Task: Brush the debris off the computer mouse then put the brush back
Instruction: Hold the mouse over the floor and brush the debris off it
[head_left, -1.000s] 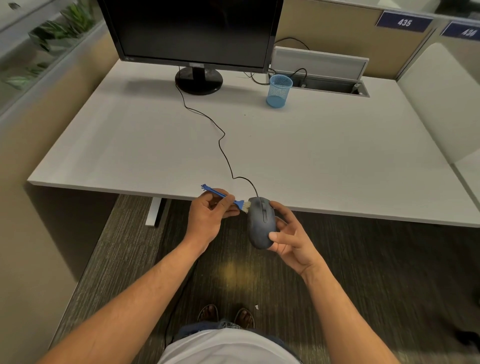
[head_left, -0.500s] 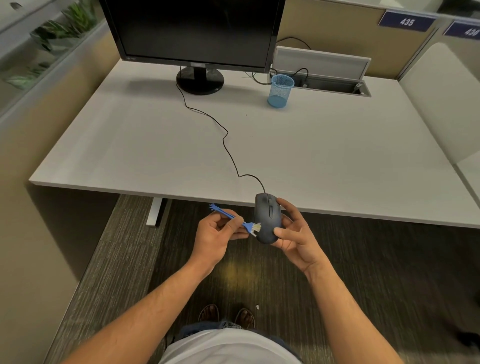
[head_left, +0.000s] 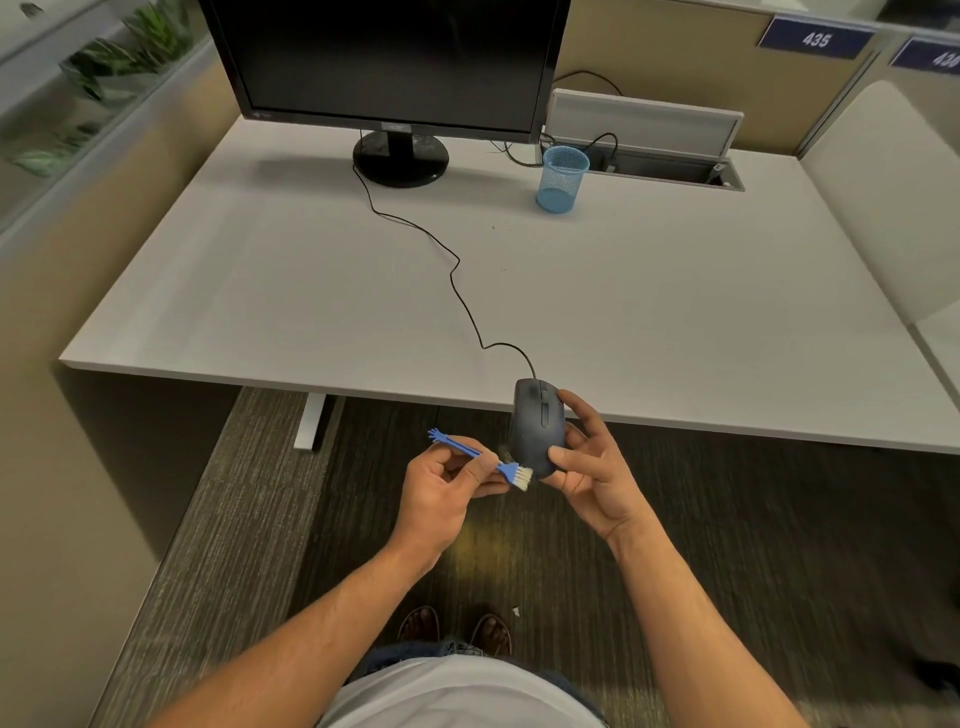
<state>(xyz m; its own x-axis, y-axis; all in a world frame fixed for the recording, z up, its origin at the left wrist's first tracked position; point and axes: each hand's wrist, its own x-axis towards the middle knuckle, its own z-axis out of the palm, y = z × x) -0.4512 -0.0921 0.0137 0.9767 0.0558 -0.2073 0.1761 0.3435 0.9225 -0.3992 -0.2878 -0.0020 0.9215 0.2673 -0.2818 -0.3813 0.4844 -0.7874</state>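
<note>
A person standing at the near edge of a white office desk (head_left: 675, 322) holds a dark grey wired computer mouse (head_left: 536, 427) in the right hand (head_left: 592, 467), fingers wrapped round its right side and thumb pressed near its rear end, the mouse lifted off the desk and hanging over the carpeted floor (head_left: 753, 519) just in front of the desk edge. The left hand (head_left: 447, 491) pinches a small blue brush (head_left: 483, 458) by its thin handle between thumb and forefinger; the pale bristles (head_left: 522, 478) touch the lower left rear of the mouse, while the forked tail of the handle points up and to the left. The mouse's black cable (head_left: 457, 270) runs from its nose in loose curves across the desktop toward the round base of a black monitor (head_left: 389, 57), whose screen is dark. A blue mesh pen cup (head_left: 562, 179) stands upright to the right of the monitor base, beside an open cable hatch (head_left: 654, 166) set in the desk. A partition sign (head_left: 815, 37) reads 435. Below, two sandalled feet (head_left: 454, 626) and a small white scrap (head_left: 516, 611) show on the carpet.
</note>
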